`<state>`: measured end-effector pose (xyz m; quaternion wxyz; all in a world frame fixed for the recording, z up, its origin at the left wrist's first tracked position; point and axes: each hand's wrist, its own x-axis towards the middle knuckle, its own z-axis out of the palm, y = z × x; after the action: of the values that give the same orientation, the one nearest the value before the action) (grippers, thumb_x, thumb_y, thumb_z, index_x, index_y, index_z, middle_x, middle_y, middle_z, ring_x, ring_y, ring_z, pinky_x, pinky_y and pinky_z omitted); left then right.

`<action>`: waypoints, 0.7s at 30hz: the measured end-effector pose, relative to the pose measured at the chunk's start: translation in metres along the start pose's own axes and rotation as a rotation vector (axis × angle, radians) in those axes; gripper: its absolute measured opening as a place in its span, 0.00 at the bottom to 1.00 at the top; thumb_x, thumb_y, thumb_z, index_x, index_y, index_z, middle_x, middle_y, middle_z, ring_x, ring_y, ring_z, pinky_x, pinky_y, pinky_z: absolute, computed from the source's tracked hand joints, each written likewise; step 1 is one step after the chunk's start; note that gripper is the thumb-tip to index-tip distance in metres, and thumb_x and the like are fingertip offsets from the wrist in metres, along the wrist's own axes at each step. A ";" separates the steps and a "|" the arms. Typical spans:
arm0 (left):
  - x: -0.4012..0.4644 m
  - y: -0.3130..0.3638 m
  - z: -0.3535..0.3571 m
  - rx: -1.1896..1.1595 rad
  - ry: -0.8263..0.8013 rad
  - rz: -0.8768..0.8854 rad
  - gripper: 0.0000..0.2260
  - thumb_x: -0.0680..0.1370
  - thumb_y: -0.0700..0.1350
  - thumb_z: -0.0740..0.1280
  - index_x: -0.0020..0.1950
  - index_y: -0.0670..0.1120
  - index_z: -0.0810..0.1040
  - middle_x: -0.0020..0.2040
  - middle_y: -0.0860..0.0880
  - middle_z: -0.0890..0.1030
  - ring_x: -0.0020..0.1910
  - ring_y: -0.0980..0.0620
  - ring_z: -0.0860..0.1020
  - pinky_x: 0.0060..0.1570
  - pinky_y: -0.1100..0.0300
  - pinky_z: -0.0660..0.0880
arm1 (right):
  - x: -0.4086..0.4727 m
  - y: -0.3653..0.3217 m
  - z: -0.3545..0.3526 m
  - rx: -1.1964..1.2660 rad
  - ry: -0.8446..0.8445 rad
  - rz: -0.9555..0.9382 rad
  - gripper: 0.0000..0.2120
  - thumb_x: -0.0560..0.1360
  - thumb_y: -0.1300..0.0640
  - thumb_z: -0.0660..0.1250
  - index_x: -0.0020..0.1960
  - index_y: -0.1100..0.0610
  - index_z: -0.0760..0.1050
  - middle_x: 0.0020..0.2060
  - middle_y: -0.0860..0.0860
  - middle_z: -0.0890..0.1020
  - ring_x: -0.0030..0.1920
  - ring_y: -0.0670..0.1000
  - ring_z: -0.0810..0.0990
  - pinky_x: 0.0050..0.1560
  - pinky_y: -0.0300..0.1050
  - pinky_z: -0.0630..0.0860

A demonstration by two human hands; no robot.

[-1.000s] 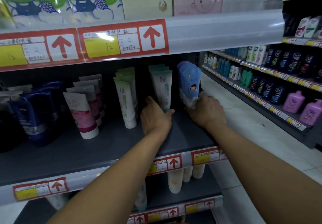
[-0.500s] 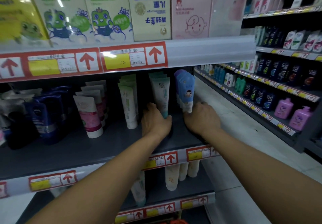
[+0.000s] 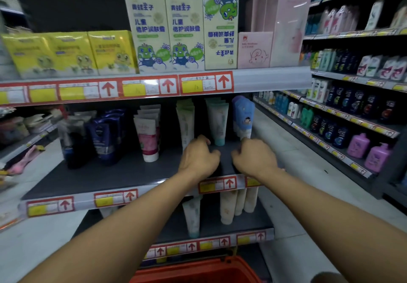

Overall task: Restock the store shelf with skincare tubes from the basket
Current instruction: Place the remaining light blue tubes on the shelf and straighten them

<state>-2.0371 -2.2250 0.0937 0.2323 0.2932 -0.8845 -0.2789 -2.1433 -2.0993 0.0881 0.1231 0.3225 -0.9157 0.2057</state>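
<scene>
Store aisle here, dark grey shelf (image 3: 105,177) with red arrow price tags (image 3: 229,183) on the edge; orange basket (image 3: 193,271) sits low in front; I see both hands over the shelf, holding nothing; left hand (image 3: 199,158) fingers loosely curled in front of the green tubes (image 3: 218,122); right hand (image 3: 255,157) same, just below the blue tubes (image 3: 243,115); the tags' handwriting too blurry to read.

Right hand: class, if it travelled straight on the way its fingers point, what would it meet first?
Probably the blue tubes, standing just beyond the right hand at the shelf's right end; depth is uncertain.
</scene>
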 end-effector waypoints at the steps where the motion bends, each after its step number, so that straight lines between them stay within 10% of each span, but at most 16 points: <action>1: -0.005 -0.003 -0.006 0.006 -0.001 0.005 0.20 0.78 0.51 0.68 0.68 0.47 0.74 0.62 0.46 0.80 0.60 0.44 0.79 0.55 0.55 0.76 | -0.005 -0.005 0.000 0.011 0.007 -0.017 0.12 0.74 0.47 0.62 0.42 0.57 0.72 0.39 0.53 0.75 0.44 0.60 0.80 0.35 0.45 0.69; 21: -0.096 -0.083 -0.107 0.139 0.138 -0.080 0.13 0.77 0.49 0.67 0.60 0.47 0.78 0.59 0.46 0.80 0.59 0.42 0.78 0.51 0.56 0.70 | -0.087 -0.119 0.019 0.067 -0.029 -0.226 0.15 0.76 0.48 0.62 0.51 0.58 0.78 0.51 0.57 0.81 0.53 0.60 0.79 0.46 0.49 0.74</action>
<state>-1.8742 -2.2568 0.0970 0.2606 0.3621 -0.8712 -0.2050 -2.0028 -2.1448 0.0752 0.1211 0.4305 -0.8679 0.2165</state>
